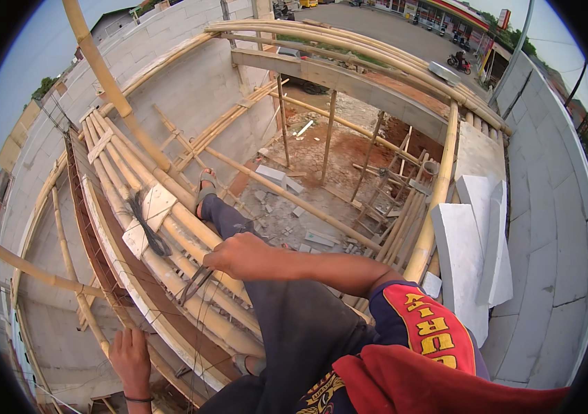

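Observation:
My right hand (233, 255) is closed around the handles of a pair of dark metal pincers (196, 284), held over the bamboo poles (200, 238) of the scaffold. My left hand (130, 353), lower left, is beside the outer side of a long wooden formwork trough (152, 303). Its fingers are curled, and what they hold, if anything, is hidden. Inside the trough's far part runs a reddish steel rebar cage (87, 200). A bundle of dark tie wire (147, 224) lies across short boards on the bamboo. My sandalled foot (205, 185) rests on the poles.
Far below lies a floor (294, 179) with rubble, blocks and props. A slanting bamboo pole (104, 76) rises at upper left. White blocks (463, 255) lean at right beside a block wall (549, 228). A bamboo-lined beam (335, 76) spans the far side.

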`<state>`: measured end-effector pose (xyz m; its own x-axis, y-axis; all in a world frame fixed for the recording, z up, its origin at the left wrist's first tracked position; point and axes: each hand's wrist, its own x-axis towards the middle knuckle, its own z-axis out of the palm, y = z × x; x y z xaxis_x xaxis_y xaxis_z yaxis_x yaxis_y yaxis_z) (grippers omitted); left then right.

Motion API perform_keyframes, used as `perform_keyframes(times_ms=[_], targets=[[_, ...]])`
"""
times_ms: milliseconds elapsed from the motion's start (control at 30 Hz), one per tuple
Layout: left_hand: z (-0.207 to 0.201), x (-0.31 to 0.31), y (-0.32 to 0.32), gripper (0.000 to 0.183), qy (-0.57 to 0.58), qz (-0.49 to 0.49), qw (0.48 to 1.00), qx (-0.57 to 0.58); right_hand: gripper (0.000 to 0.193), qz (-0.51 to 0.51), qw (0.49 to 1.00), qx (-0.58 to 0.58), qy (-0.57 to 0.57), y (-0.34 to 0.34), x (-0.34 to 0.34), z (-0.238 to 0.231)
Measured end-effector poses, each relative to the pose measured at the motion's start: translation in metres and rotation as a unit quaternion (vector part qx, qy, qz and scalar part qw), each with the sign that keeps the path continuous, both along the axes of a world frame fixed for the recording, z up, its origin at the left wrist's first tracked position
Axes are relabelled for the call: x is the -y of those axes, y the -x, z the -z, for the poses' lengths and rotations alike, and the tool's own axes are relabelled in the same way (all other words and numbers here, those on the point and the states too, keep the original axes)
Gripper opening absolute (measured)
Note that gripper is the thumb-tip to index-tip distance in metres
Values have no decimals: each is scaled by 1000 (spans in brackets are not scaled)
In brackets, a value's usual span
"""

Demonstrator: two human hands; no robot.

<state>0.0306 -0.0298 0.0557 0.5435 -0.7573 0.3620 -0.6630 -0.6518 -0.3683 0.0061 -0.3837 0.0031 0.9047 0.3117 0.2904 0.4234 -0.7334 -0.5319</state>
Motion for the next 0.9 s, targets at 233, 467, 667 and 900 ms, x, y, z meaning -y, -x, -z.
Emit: perform_keyframes(times_ms=[233,467,667,900], targets=[[-3,-10,-2,21,-29,2,999,41,17,-357,920,-118,-111,9,1,-9],[0,-11,4,22,-33,48,998,22,19,-29,991,-6,-133,5,3,-10],[-1,-15,1,21,-45,33,998,29,21,-204,967,-138,57,16,-4,-2],[6,-15,4,22,-51,55,997,3,17,-208,949,-63,-227,3,15,-13]])
